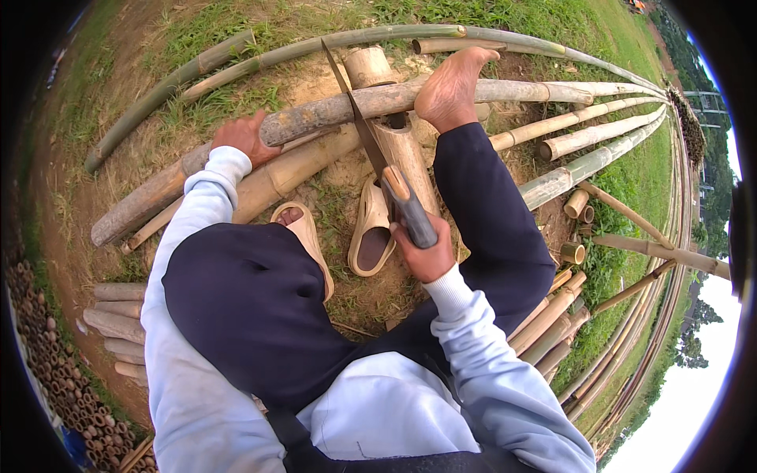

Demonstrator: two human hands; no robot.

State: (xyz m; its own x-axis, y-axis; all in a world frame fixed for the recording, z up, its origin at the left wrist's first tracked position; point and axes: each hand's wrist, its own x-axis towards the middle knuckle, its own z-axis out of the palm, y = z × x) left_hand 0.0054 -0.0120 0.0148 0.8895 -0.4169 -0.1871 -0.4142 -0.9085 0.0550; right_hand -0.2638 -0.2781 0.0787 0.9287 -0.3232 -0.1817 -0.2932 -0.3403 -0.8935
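Observation:
In my right hand is the dark handle of a handsaw, my fingers wrapped round it. Its long blade points away from me and crosses a thick bamboo pole; how deep it sits cannot be made out. My left hand is closed round the left end of that pole, its fingertips partly hidden. To the right of the blade, my bare foot presses on the pole. Beneath it stand a short upright bamboo post and, behind, a cut stump.
A pair of tan slides is on the ground, one on my other foot. More bamboo poles lie under and beyond the work. Cut lengths are piled at right, others at left, near a heap of short pieces.

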